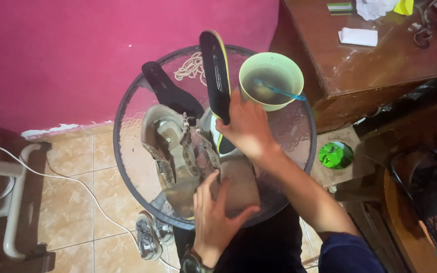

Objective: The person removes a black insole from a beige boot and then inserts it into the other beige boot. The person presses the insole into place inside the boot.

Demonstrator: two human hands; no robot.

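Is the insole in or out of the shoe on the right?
Out. The right hand holds the insole clear above the shoe; the left hand steadies the shoe.

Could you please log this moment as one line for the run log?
left hand: steadies shoe | right hand: grips black insole | table: second insole, green bowl

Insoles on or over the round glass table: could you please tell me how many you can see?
2. One black insole lies flat on the glass table behind the shoe; the other insole is held upright in the right hand. More may be hidden inside the shoes.
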